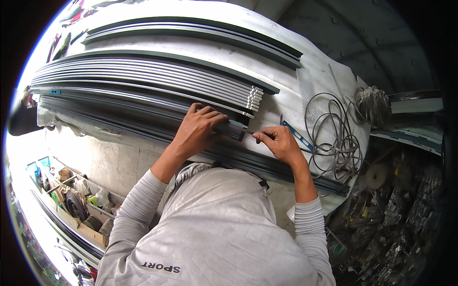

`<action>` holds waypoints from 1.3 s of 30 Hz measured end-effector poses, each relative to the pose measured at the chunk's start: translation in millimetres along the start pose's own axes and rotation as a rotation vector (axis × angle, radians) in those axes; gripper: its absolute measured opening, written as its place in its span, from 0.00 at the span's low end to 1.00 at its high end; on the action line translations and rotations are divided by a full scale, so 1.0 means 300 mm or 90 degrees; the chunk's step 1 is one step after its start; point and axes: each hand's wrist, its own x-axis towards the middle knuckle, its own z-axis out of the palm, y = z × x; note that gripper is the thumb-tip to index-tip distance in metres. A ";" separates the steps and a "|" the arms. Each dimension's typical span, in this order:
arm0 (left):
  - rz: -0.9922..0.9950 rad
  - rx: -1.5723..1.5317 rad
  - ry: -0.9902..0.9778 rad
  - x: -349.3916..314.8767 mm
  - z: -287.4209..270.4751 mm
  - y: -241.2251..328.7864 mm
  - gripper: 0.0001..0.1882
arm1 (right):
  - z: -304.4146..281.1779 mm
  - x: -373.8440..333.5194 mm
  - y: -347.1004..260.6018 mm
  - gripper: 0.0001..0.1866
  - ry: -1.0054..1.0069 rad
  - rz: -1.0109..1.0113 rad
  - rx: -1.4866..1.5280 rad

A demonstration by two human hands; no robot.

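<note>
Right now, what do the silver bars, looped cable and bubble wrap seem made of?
Silver bars: probably aluminium; bright metallic sheen.
Looped cable: likely rubber or plastic sheathing; dull dark surface, flexible loops.
Bubble wrap: apparently plastic film; translucent, dimpled, glossy.

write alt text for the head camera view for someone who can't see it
A person's left hand grips a dark profile near its end, where the right hand pinches a thin dark strip. Beyond, silver profiles lie on a white-covered table, with tangled cable to the right.
</note>
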 end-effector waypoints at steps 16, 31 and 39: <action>0.001 -0.023 0.011 0.010 -0.013 0.003 0.32 | 0.006 0.009 0.017 0.23 0.001 -0.008 0.019; 0.003 -0.026 0.003 0.014 -0.015 0.001 0.32 | -0.129 -0.101 0.143 0.20 0.008 0.072 -0.028; 0.011 -0.031 0.020 0.016 -0.013 -0.003 0.31 | -0.296 -0.189 0.243 0.24 -0.017 0.266 -0.206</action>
